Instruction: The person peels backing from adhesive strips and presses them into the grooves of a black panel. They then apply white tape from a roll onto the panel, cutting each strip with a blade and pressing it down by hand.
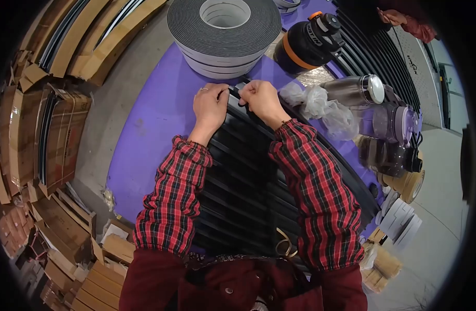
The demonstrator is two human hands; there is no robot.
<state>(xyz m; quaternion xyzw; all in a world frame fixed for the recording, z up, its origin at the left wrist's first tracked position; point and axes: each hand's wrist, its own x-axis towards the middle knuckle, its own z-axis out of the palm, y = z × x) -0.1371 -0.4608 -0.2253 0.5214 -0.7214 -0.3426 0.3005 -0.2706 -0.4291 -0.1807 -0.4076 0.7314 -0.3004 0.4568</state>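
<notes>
own hands [211,108]: 2 | checked sleeves [170,199]: 2 | drink bottles [300,49]: 4 | large tape stack [186,30]: 1 | co-worker's hand [395,18]: 1

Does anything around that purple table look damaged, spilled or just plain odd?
I see no clear damage or spill. Two things look untidy: a loose, curled tan strip near the person's waist, odd against the straight black strips, and crumpled clear plastic bunched up by the purple-lidded bottle.

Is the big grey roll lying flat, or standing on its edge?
Lying flat: the big roll shows its wound face and round hole upward, above the purple table.
</notes>
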